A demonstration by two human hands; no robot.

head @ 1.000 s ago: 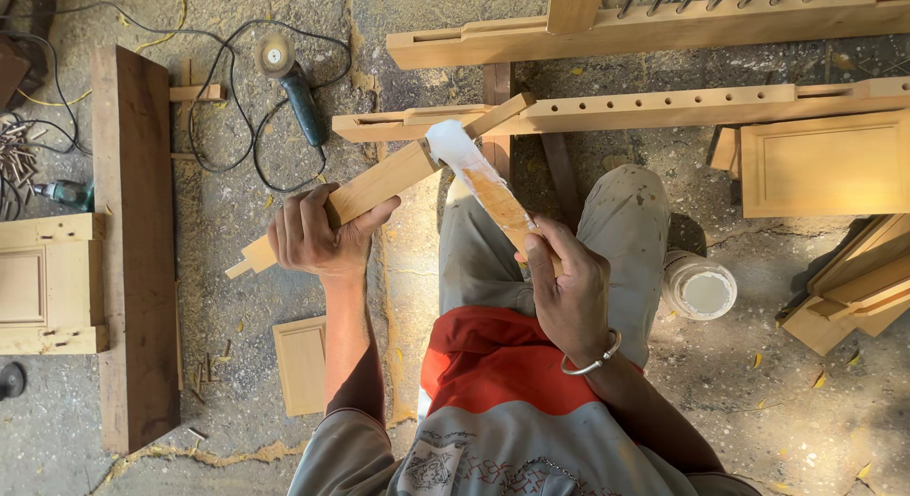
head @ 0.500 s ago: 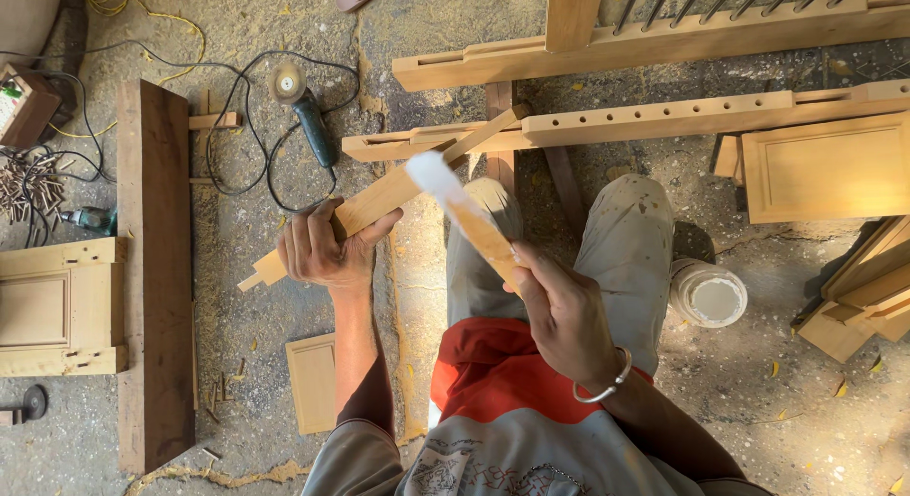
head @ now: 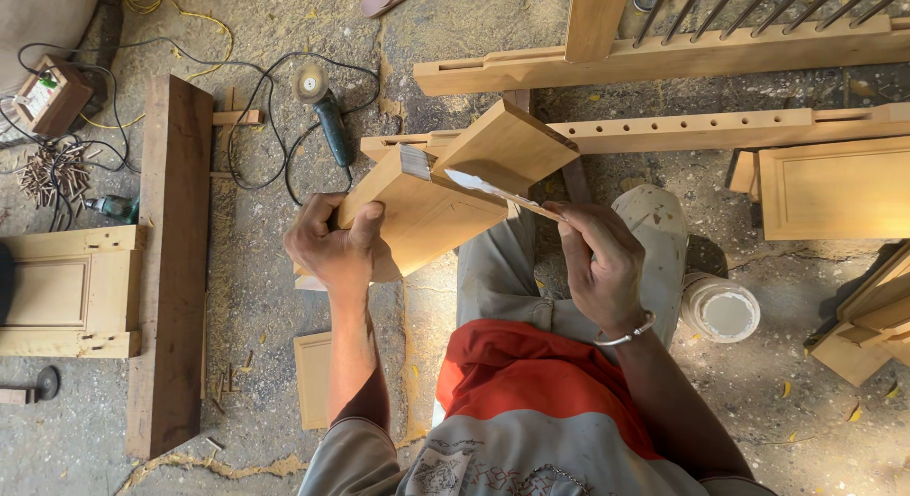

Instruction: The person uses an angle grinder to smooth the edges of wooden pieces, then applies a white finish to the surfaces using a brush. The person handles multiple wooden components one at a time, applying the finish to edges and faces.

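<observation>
The left hand [head: 334,245] is gripping the lower corner of a stepped wooden block [head: 445,188], which is tilting up and away over the lap. The right hand [head: 599,259] is pinching a thin stick [head: 498,191], its white-smeared tip lying on the block's face.

The wooden board [head: 427,207] in the left hand [head: 332,245] is pale, smooth, matt wood, unvarnished, and the thin wooden stick [head: 502,194] in the right hand [head: 602,264] carries a white, wet-looking paste on its tip. On that wrist sits a shiny metal bangle [head: 626,335], and the white plastic tub [head: 725,311] nearby holds the same matt white paste. The floor [head: 265,297] is rough grey concrete, dusted with sawdust and chips — the long plank [head: 175,259] on it is darker, coarser wood, and the trousers [head: 654,235] are grey cloth with pale stains.
</observation>
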